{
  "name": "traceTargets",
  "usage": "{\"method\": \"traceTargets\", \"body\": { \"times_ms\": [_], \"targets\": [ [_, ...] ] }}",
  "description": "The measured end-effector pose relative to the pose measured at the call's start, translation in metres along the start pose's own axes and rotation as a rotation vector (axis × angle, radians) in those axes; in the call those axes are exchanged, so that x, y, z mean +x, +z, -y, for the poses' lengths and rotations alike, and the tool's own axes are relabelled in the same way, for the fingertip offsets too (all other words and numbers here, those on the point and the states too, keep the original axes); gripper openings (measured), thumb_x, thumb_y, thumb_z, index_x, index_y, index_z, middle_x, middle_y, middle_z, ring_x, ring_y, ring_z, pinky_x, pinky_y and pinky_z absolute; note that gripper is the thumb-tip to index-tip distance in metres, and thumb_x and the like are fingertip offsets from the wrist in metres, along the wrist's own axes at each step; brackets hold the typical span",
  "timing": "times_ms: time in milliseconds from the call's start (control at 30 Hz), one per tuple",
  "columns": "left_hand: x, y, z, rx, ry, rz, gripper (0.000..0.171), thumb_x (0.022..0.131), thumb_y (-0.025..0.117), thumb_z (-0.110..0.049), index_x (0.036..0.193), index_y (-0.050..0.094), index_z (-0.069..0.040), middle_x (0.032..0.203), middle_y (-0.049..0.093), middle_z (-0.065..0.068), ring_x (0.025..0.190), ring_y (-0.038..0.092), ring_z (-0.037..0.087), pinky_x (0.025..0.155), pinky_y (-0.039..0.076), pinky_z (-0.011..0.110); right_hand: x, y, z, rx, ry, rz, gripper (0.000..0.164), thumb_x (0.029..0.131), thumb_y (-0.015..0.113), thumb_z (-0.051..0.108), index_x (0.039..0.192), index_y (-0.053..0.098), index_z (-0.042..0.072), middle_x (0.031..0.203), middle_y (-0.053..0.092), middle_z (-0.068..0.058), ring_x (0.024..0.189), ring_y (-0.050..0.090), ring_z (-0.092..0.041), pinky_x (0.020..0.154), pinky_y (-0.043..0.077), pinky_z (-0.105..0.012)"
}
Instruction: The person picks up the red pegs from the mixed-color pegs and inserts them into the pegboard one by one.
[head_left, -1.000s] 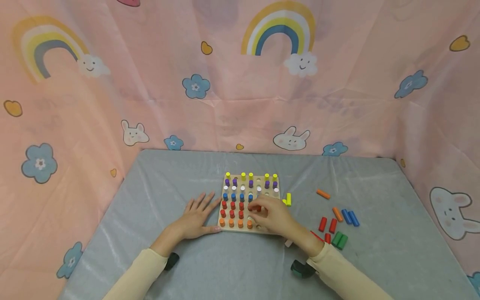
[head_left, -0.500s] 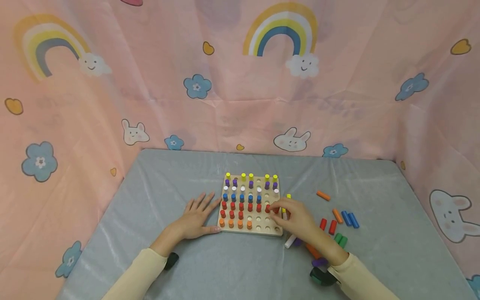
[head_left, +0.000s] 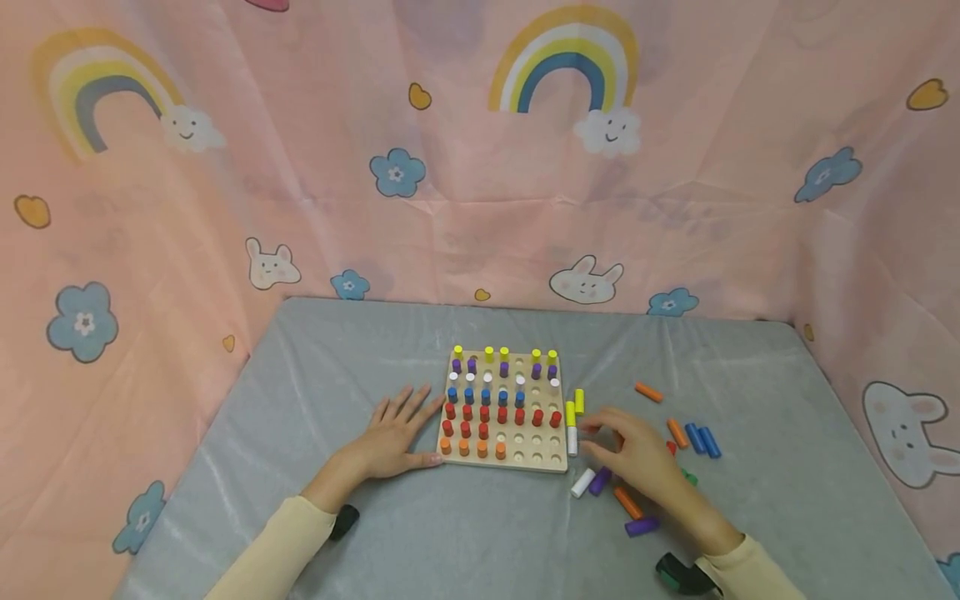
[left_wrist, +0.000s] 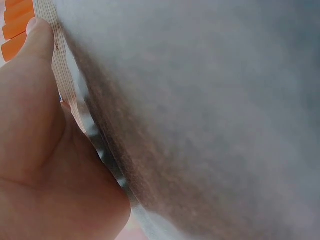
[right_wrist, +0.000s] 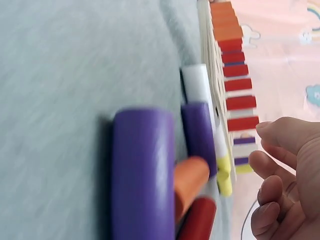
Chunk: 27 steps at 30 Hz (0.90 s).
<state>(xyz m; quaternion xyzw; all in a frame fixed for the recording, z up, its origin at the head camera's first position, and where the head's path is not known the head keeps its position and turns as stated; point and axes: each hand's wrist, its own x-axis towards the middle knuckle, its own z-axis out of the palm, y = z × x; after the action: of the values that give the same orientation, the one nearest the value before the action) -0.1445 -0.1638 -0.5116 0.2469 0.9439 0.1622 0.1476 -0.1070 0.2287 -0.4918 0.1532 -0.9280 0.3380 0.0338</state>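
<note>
A wooden pegboard (head_left: 502, 466) lies mid-table with coloured pegs standing in rows: yellow, purple, white, blue, red and orange. One row of red pegs (head_left: 521, 415) runs across its full width. My left hand (head_left: 386, 442) lies flat at the board's left side, fingers spread; in the left wrist view its thumb touches the board's edge (left_wrist: 59, 60). Just off the right side is my right hand (head_left: 633, 446), thumb and fingers apart and loosely bent, with nothing between them in the right wrist view. A white peg (head_left: 572, 442) and yellow peg (head_left: 570, 413) lie beside its fingertips.
Loose pegs are scattered right of the board: purple (head_left: 641, 527), orange (head_left: 627, 502), white (head_left: 582, 482) and blue (head_left: 708, 442). My right forearm covers some red and green ones. A grey cloth (head_left: 420, 533) covers the table; a pink curtain (head_left: 465, 233) hangs behind.
My right hand has moved right, from over the board's red row to beyond its right edge, uncovering the row's last red pegs. The left hand has stayed in place.
</note>
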Motion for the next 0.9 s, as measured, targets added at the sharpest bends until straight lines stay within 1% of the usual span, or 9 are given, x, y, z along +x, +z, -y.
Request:
{"method": "traceTargets", "body": {
  "times_ms": [100, 200, 300, 400, 467, 667, 800, 900],
  "targets": [
    [-0.001, -0.005, -0.005, 0.002, -0.006, 0.016, 0.093, 0.09, 0.06, -0.061, 0.161, 0.012, -0.025, 0.169, 0.003, 0.01, 0.156, 0.001, 0.04, 0.12, 0.004, 0.067, -0.004, -0.003, -0.008, 0.002, -0.021, -0.027, 0.021, 0.082, 0.081, 0.014, 0.102, 0.073, 0.016, 0.095, 0.07, 0.006, 0.058, 0.039, 0.001, 0.053, 0.036, -0.019],
    [-0.003, -0.008, -0.009, 0.013, -0.01, 0.022, 0.092, 0.091, 0.061, -0.059, 0.161, 0.013, -0.023, 0.169, 0.004, 0.011, 0.155, 0.002, 0.041, 0.12, 0.005, 0.067, -0.01, -0.006, -0.015, -0.002, -0.038, -0.062, 0.022, 0.08, 0.082, 0.013, 0.099, 0.074, 0.016, 0.093, 0.07, 0.006, 0.059, 0.042, -0.001, 0.053, 0.037, -0.018],
    [-0.003, -0.009, -0.01, 0.015, -0.008, 0.019, 0.091, 0.091, 0.061, -0.058, 0.161, 0.015, -0.022, 0.169, 0.006, 0.012, 0.155, 0.004, 0.042, 0.12, 0.006, 0.068, -0.016, -0.009, -0.02, -0.022, -0.023, -0.075, 0.022, 0.079, 0.083, 0.013, 0.098, 0.074, 0.017, 0.093, 0.07, 0.006, 0.059, 0.043, -0.001, 0.054, 0.038, -0.018],
    [-0.003, -0.01, -0.01, 0.004, 0.003, 0.011, 0.092, 0.09, 0.061, -0.058, 0.16, 0.016, -0.021, 0.168, 0.007, 0.014, 0.154, 0.005, 0.043, 0.119, 0.006, 0.069, -0.021, -0.011, -0.024, -0.021, 0.008, -0.064, 0.022, 0.079, 0.083, 0.014, 0.099, 0.074, 0.018, 0.094, 0.069, 0.006, 0.058, 0.042, 0.001, 0.052, 0.038, -0.019],
    [-0.003, -0.01, -0.009, 0.0, 0.009, 0.01, 0.093, 0.09, 0.06, -0.061, 0.16, 0.015, -0.02, 0.168, 0.007, 0.014, 0.154, 0.005, 0.043, 0.119, 0.006, 0.069, -0.024, -0.013, -0.027, -0.026, 0.009, -0.067, 0.022, 0.079, 0.083, 0.014, 0.098, 0.074, 0.019, 0.092, 0.068, 0.006, 0.057, 0.041, 0.002, 0.051, 0.038, -0.018],
    [-0.002, -0.006, -0.005, -0.026, 0.031, -0.02, 0.095, 0.088, 0.056, -0.068, 0.16, 0.016, -0.022, 0.168, 0.009, 0.014, 0.154, 0.005, 0.044, 0.118, 0.005, 0.07, -0.031, -0.016, -0.03, -0.025, -0.034, -0.105, 0.024, 0.075, 0.085, 0.011, 0.096, 0.074, 0.018, 0.088, 0.068, 0.005, 0.058, 0.041, 0.003, 0.051, 0.036, -0.018],
    [-0.002, -0.002, -0.001, -0.023, 0.026, -0.018, 0.097, 0.086, 0.052, -0.074, 0.161, 0.012, -0.025, 0.169, 0.005, 0.011, 0.155, 0.002, 0.041, 0.119, 0.003, 0.068, -0.035, -0.017, -0.031, -0.025, -0.038, -0.113, 0.023, 0.075, 0.085, 0.011, 0.094, 0.074, 0.018, 0.083, 0.066, 0.006, 0.058, 0.04, 0.003, 0.051, 0.036, -0.018],
    [-0.001, -0.001, 0.0, -0.024, 0.02, -0.017, 0.098, 0.086, 0.051, -0.075, 0.161, 0.011, -0.027, 0.169, 0.004, 0.01, 0.155, 0.002, 0.04, 0.119, 0.003, 0.068, -0.038, -0.016, -0.032, -0.032, -0.036, -0.11, 0.023, 0.074, 0.086, 0.012, 0.093, 0.074, 0.018, 0.08, 0.063, 0.008, 0.06, 0.042, 0.002, 0.052, 0.037, -0.018]
  ]
}}
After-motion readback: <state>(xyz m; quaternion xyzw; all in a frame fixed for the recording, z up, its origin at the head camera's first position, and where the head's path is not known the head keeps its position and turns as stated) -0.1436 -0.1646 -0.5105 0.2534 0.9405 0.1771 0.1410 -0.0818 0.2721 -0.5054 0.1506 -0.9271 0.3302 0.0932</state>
